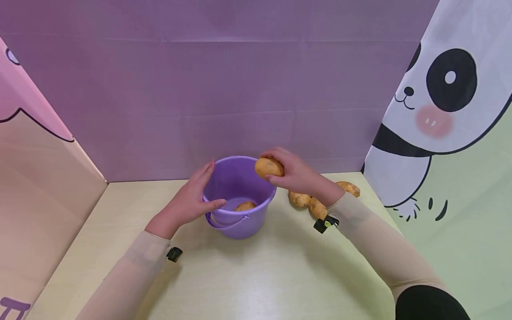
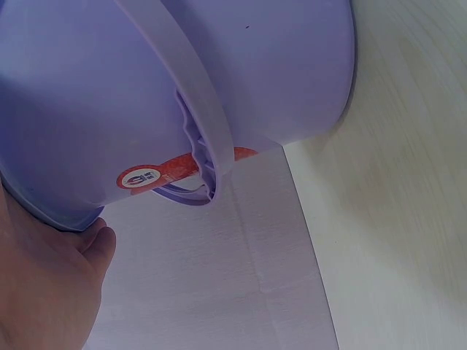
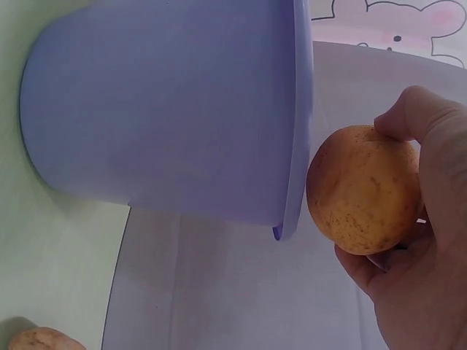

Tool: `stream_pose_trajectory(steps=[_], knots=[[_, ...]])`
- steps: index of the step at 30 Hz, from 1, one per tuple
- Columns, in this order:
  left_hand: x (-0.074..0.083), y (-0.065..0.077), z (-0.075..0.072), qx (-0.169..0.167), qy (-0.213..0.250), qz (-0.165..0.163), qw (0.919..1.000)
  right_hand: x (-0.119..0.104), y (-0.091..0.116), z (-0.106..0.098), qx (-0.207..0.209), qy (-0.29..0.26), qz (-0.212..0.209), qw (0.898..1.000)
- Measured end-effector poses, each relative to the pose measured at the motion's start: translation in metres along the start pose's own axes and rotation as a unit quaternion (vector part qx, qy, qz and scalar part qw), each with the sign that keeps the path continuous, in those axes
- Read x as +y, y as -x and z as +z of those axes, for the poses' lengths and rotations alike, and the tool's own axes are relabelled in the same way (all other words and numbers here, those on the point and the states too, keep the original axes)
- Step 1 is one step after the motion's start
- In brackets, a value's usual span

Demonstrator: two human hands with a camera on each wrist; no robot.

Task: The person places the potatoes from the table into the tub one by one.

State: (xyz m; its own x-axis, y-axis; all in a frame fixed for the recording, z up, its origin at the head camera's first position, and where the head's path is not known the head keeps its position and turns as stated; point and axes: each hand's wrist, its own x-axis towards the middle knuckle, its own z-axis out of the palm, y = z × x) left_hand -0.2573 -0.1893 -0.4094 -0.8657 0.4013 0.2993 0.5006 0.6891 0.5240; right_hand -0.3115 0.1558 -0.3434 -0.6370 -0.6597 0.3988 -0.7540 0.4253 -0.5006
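A purple bucket [image 1: 240, 222] stands upright on the table, its handle hanging at the front. At its left rim is my left hand [image 1: 188, 202], fingers and thumb extended and touching the rim; the left wrist view shows this hand [image 2: 51, 284] against the bucket's edge. My right hand [image 1: 294, 171] holds a potato [image 1: 270, 168] over the bucket's right rim. Thumb and fingers grip that potato [image 3: 365, 189] from both sides in the right wrist view. Inside the bucket lies another potato [image 1: 245, 206], partly hidden by the near wall.
Several potatoes [image 1: 299, 199] lie on the table to the right of the bucket, partly hidden behind my right forearm. The pale wooden table [image 1: 256, 284] meets a purple back wall [image 1: 240, 89]. A panda-printed panel [image 1: 452, 133] stands on the right.
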Motion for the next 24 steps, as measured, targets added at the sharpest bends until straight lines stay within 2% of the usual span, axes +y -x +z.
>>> stream_pose_trajectory(steps=[14,24], knots=[[0.0,0.0,0.0,-0.008,0.006,-0.006,0.9999,-0.006,-0.014,0.007,-0.031,-0.007,0.0,0.999],[0.0,0.001,-0.001,-0.008,0.006,-0.009,0.9999,-0.005,-0.022,0.014,-0.035,-0.008,-0.014,0.999]])
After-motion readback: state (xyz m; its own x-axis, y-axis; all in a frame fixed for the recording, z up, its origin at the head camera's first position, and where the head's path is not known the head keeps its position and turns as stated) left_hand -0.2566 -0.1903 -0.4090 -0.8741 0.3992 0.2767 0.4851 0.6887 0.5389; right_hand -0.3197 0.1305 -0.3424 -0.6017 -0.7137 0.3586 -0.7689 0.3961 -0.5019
